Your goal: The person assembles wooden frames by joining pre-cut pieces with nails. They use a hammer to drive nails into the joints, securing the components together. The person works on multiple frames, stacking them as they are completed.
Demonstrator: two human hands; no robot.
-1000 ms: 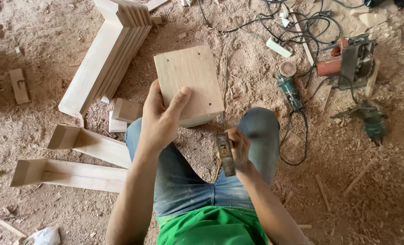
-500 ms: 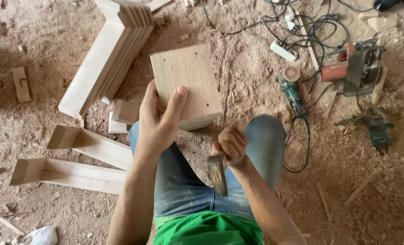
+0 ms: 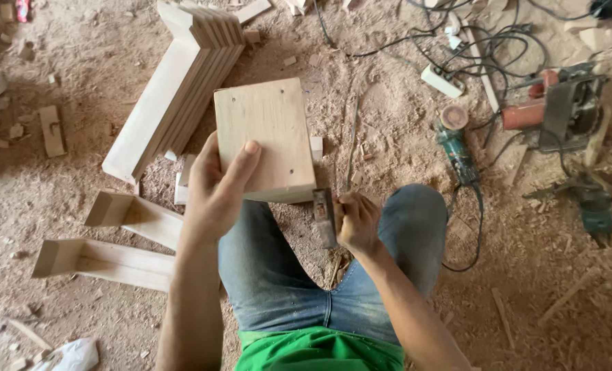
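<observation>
I see the pale, flat rectangular wooden block (image 3: 268,134) propped over my left knee, its broad face turned up toward the camera, with a few small dark dots in it that could be nail heads or holes. It sits in the middle of the view, above the sawdust-covered floor (image 3: 59,178).

My left hand (image 3: 217,189) is closed around the block's lower left edge, thumb laid flat across the face and fingers wrapped behind it. My right hand (image 3: 357,223) is closed in a tight fist on the handle of a small hammer-like tool with a grey metal head (image 3: 323,213). That head stands just beside the block's lower right corner; I cannot tell whether it touches.

I judge the step in hand to be work on that lower edge of the block, with the left hand steadying and the right striking or prising. A next move would call for a firm left grip so that the block does not twist on the knee, and a short, well-aimed stroke clear of my left thumb.

Further out:
- To the left, a stack of light mitred wooden frame pieces (image 3: 182,82) lies fanned on the floor.
- Nearer me are two angle-cut wooden lengths (image 3: 138,216).
- To the right, beyond my blue-jeaned right knee (image 3: 412,227), lies a teal angle grinder (image 3: 457,151).
- Past it are a red and grey circular saw (image 3: 560,110) and a tangle of black cables (image 3: 484,41).
</observation>
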